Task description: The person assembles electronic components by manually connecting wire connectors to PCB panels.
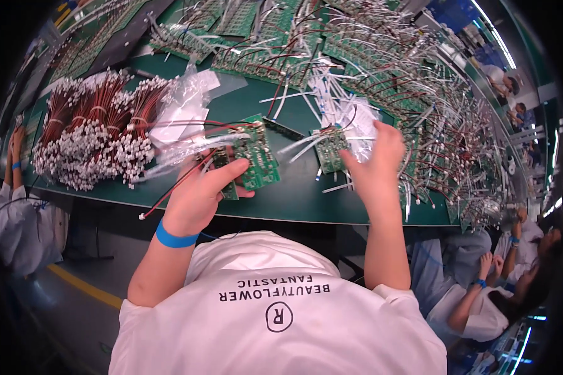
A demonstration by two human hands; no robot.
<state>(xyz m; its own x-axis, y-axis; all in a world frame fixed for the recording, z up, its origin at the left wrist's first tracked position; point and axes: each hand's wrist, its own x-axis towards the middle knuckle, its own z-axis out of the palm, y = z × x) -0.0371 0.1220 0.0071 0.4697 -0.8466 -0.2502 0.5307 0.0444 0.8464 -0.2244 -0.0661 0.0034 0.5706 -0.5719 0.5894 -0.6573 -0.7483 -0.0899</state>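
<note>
While gripping a green circuit board [254,157] between thumb and curled fingers, left hand [201,192] raised just above the near edge of the green table [294,200], a blue wristband [174,238] around the wrist. Red and black wires [181,178] trailing from that board down past the hand, ending in a small white plug near the table edge. Right hand [375,164] lifted over the table's middle, fingers closed on a clear plastic bag of white flat cables [356,128]; exact pinch hidden behind the back of the hand. Just left of the right hand, 1 more green board [328,149] lying flat on the table, white cables fanned around it. Both hands well apart, the 2 boards between them. Far left on the table, bundles of red wires with white connectors [100,134], tied in bunches. Beside those, crumpled clear plastic bags [181,112]. Along the far and right side, rows of green boards with wires attached [381,69]. At the lower right, another person's hands [488,265] in white sleeves; at the far left edge, a further person's arm [12,165].
</note>
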